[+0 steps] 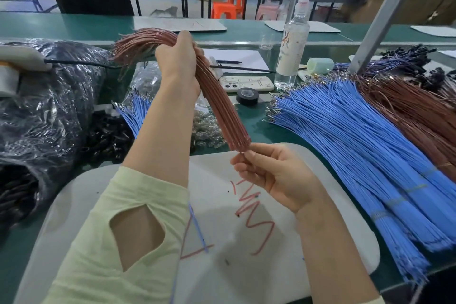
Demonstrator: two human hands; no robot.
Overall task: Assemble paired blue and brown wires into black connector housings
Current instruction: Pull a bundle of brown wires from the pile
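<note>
My left hand (181, 61) grips a thick bundle of brown wires (222, 108) around its middle, held up above the table. The bundle's upper end fans out to the left; its lower end points down toward my right hand (274, 173), whose fingertips touch the cut wire ends. A big fan of blue wires (357, 145) lies on the right, with more brown wires (414, 111) behind it. A smaller bunch of blue wires (137, 111) lies left of my forearm. Black connector housings (108, 136) are piled at the left.
A white mat (222, 242) with red marks and a loose blue wire lies in front of me. A black plastic bag (49, 96) fills the left. A phone (246, 83), a tape roll (247, 96), a water bottle (293, 42) and a metal post (385, 12) stand behind.
</note>
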